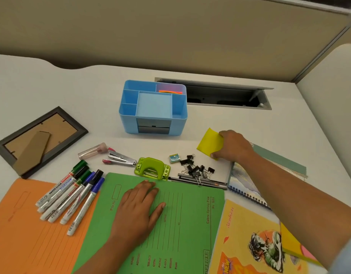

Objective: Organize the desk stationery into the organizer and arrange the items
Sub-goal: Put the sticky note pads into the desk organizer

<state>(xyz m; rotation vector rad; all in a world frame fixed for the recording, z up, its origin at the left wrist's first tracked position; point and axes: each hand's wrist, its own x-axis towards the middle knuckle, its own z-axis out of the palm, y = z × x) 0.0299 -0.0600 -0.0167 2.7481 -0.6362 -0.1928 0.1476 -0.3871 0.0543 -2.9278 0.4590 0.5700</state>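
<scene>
The right hand (pixel 234 147) pinches the sticky pad (pixel 209 143): light, floppy, best held across its edges. The left hand (pixel 139 210) lies spread on the folder (pixel 182 230).

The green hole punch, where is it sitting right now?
In the head view the hole punch sits mid-desk at the far edge of the green folder, between the stapler on its left and the black binder clips on its right.
</scene>
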